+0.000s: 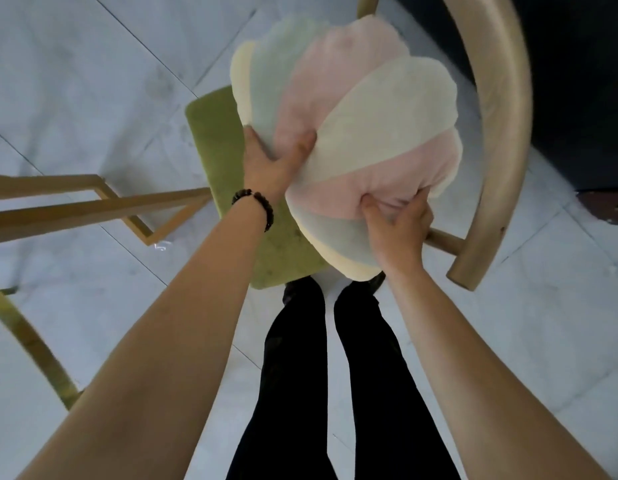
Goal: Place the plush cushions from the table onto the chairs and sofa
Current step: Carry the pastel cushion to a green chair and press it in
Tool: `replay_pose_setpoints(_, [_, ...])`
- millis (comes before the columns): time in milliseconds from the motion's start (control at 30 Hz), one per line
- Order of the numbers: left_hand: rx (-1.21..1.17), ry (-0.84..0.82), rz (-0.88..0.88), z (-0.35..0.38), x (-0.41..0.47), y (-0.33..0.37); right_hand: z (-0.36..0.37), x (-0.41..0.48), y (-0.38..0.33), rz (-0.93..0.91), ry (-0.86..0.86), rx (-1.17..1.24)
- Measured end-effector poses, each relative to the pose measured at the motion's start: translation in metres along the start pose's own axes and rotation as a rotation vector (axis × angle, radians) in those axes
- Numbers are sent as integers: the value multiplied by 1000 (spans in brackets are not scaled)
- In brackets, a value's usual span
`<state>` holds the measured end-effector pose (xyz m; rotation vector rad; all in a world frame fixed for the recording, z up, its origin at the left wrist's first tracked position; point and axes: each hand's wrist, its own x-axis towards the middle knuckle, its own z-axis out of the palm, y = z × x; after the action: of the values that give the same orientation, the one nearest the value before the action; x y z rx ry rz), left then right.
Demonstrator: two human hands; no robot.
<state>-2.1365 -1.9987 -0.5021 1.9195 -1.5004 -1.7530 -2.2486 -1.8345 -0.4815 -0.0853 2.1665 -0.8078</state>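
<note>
Both hands are on one round plush cushion (pixel 352 133), pastel wedges of pink, mint and cream, held just above the chair's green seat (pixel 214 133). The left hand (pixel 272 161) lies spread flat against the cushion's left side, thumb and fingers pressing into the fur, with a dark bead bracelet (pixel 257 206) on that wrist. The right hand (pixel 397 226) pinches a bunched fold at the near edge. The chair's curved wooden backrest (pixel 498 116) wraps around the right. No tag, brand or writing is readable anywhere, and the picture's a bit blurry.
</note>
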Motion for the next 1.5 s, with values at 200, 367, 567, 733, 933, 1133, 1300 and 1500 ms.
replay_pose_setpoints(200, [-199,-108,-51,-13,17,-25,-11,7,-22,92,46,327])
replay_pose_setpoints(367, [-390,-143,-111,-35,21,-51,-3,6,-22,78,45,447])
replay_pose_setpoints(567, [-736,-215,-158,-26,17,-16,-2,-21,-35,-112,126,292])
replay_pose_setpoints(733, [-429,-189,-67,7,15,21,-5,-35,-46,-208,386,327])
replay_pose_setpoints(933, [-280,-14,64,24,24,56,-22,-16,-52,-20,294,127])
replay_pose_setpoints(1133, [-101,-96,256,18,34,78,-19,-10,-47,-23,415,312])
replay_pose_setpoints(1300, [167,-158,245,33,36,79,1,-55,-54,-197,487,129])
replay_pose_setpoints(1500, [167,-55,294,-13,69,105,-1,-63,-92,-989,330,-621])
